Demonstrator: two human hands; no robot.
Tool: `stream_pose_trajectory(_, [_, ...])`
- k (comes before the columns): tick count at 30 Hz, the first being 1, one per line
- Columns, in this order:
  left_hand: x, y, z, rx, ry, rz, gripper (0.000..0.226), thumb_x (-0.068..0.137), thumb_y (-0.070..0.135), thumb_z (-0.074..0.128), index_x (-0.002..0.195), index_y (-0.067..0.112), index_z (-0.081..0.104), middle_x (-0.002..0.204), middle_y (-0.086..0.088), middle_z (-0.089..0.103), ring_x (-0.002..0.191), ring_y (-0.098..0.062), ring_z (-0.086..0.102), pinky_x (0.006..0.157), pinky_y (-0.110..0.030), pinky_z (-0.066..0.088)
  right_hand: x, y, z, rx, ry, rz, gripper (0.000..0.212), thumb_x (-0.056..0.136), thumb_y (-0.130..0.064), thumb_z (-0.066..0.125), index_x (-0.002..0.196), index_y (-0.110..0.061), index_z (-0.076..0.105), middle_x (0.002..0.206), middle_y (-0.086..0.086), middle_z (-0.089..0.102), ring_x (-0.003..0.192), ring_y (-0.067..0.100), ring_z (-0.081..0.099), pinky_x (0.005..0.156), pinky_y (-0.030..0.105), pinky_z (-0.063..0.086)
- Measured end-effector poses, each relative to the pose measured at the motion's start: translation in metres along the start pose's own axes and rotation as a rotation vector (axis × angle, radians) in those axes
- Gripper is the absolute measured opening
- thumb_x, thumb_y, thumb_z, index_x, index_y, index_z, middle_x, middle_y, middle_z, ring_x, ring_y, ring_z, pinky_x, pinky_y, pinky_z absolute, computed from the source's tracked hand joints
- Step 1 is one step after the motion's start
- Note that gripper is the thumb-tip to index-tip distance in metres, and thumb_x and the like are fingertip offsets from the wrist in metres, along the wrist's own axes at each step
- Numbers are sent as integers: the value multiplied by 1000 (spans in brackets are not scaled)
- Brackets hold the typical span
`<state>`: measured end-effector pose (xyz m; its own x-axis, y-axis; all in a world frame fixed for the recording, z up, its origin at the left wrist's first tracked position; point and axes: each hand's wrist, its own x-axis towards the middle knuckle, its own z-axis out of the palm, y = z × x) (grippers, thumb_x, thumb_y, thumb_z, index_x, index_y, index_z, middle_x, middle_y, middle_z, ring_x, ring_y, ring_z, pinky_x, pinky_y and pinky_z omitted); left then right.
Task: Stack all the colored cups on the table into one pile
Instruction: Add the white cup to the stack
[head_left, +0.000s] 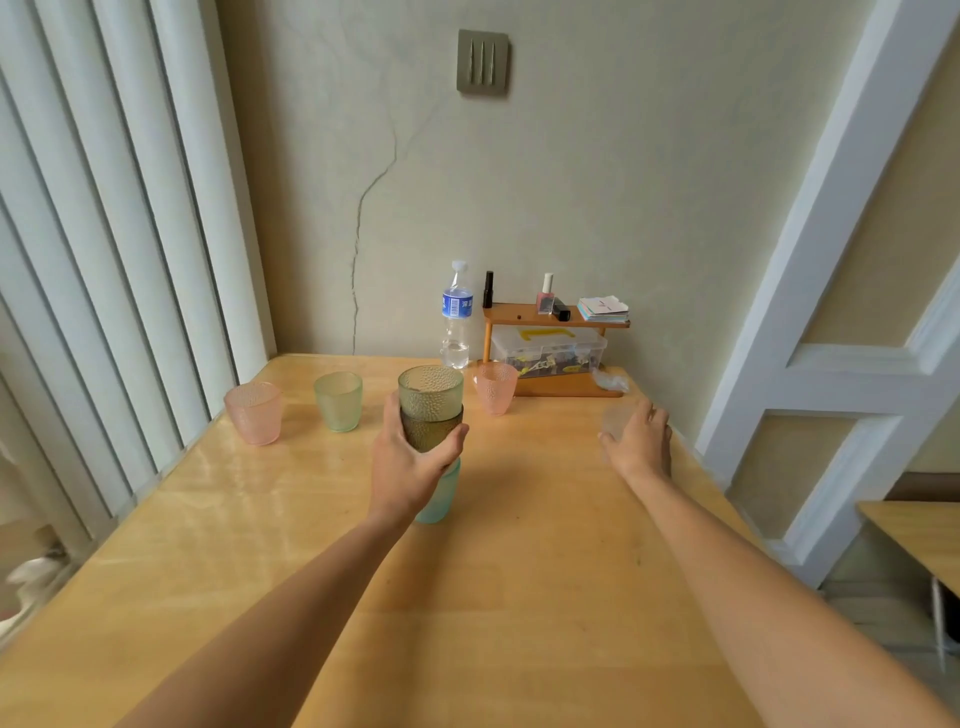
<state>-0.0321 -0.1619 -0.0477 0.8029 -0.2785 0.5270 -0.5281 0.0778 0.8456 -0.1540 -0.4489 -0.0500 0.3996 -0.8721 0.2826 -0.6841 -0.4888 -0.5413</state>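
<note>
Counter (519, 571): pale wood, set in a corner against a cracked wall, blinds along its left side.

Shelf rack (556, 317): small wooden stand at the far edge, a clear storage box beneath it; water bottle (457, 317) just beside it on the left.

Pile (431, 415): three cups nested upright near the counter's middle. Top is dimpled green, middle dark olive, base teal and standing on the counter.

Left hand (410, 462): curled round the pile's middle cup, thumb on the right side, fingers behind. Closed on it, steadying.

Right hand (636, 436): far right of the counter, fingers loosely curved about a pale clear cup (618, 418), which is blurred. Whether the grip is closed cannot be told.

Loose cups, far row: pink cup (253, 413) at the left edge, light green cup (337, 401) near it, second pink cup (497, 387) in front of the rack. All upright, well apart from each other.

Handling note, as a judgement: the clear cup likely goes on next. Bring it directly above the top rim, keep it level, lower it straight. The left hand should hold the pile low so the base does not tip.
</note>
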Motion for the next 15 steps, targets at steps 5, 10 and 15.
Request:
stream_pose_trajectory(5, [0, -1, -1, 23, -22, -14, 61, 79, 26, 91, 129, 21, 58, 113, 23, 73, 106, -1, 70, 93, -23, 56, -20, -25, -5, 133, 9, -135, 71, 83, -29, 81, 138, -9, 42, 140, 19, 45, 127, 39, 51, 99, 44, 47])
stream_pose_trajectory(10, [-5, 5, -9, 24, -76, -65, 62, 78, 29, 92, 128, 26, 55, 111, 23, 72, 106, -1, 69, 94, -27, 56, -57, -98, -43, 412, 35, -384, 64, 83, -31, 78, 136, -12, 48, 137, 12, 49, 123, 29, 53, 97, 34, 43])
stream_pose_trajectory(15, [-9, 10, -18, 57, -126, -131, 64, 77, 31, 93, 127, 25, 54, 103, 35, 68, 99, 15, 65, 89, -19, 51, -100, -175, -83, 520, 110, -670, 67, 76, -37, 78, 133, -14, 51, 128, 6, 50, 118, 25, 53, 97, 34, 46])
